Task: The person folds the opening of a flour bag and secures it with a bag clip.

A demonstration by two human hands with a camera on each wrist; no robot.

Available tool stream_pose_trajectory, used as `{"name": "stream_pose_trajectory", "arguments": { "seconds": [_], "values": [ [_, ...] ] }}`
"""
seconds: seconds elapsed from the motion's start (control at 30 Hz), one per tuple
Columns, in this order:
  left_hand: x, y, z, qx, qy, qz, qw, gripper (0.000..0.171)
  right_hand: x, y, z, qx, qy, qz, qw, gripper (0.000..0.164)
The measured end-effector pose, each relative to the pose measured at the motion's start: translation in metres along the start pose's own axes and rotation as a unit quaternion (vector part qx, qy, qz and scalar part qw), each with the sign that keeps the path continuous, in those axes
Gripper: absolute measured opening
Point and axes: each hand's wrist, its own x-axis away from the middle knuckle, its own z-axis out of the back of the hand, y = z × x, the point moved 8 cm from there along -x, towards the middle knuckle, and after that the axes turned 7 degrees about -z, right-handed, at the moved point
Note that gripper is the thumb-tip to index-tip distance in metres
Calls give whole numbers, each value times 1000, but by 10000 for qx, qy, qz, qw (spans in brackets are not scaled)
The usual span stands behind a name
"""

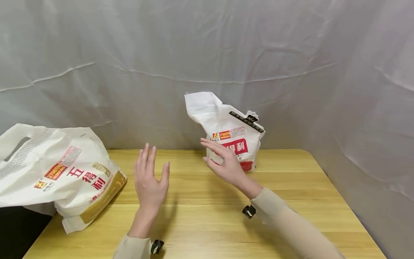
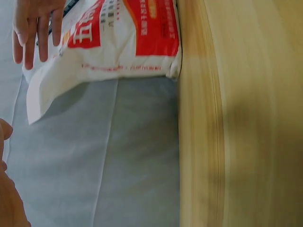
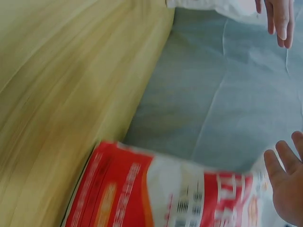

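Note:
Both hands are held up over the table, fingers straight and holding nothing. My left hand (image 1: 150, 181) is between two white printed flour bags, nearer the left one, with its thumb spread to the right. The right hand (image 1: 228, 164) is in front of the right flour bag (image 1: 223, 118) in the head view and covers part of its print; whether they touch I cannot tell. That bag stands upright, its top bent leftward, with a black clip strip (image 1: 246, 121) across its upper right edge. The left flour bag (image 1: 77, 169) leans left, its cut-out handle slot facing the side.
The wooden table (image 1: 194, 223) ends at a grey cloth backdrop (image 1: 145, 72) behind and on the right. The left bag overhangs the table's left edge, above a dark area (image 1: 19, 230). A black wrist device (image 1: 249, 211) sits at the right cuff.

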Motion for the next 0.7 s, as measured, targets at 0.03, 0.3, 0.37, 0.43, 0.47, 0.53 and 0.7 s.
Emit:
{"name": "stream_pose_trajectory", "arguments": {
  "seconds": [0.03, 0.3, 0.37, 0.43, 0.47, 0.53, 0.7],
  "values": [
    [1, -2, 5, -32, 57, -2, 10000, 56, -2, 4, -7, -2, -66, -1, 10000, 46],
    [7, -22, 55, -421, 361, 225, 9982, 59, -20, 13, -58, -90, -453, 306, 9985, 49],
    [8, -27, 70, -499, 463, 258, 9973, 59, -25, 9, -69, -199, -528, 308, 9979, 48],
    [11, -32, 82, -582, 534, 305, 9964, 60, -29, 6, -80, -315, -616, 257, 9973, 48],
    [13, -35, 88, -652, 534, 330, 9959, 60, -32, 5, -85, -333, -649, 210, 9971, 47],
    [17, -40, 100, -802, 565, 330, 9946, 61, -37, 2, -96, -396, -718, 132, 9965, 46],
    [24, -54, 123, -1335, 410, 453, 9892, 65, -48, 2, -123, -660, -1015, -190, 9925, 46]
  ]
}}
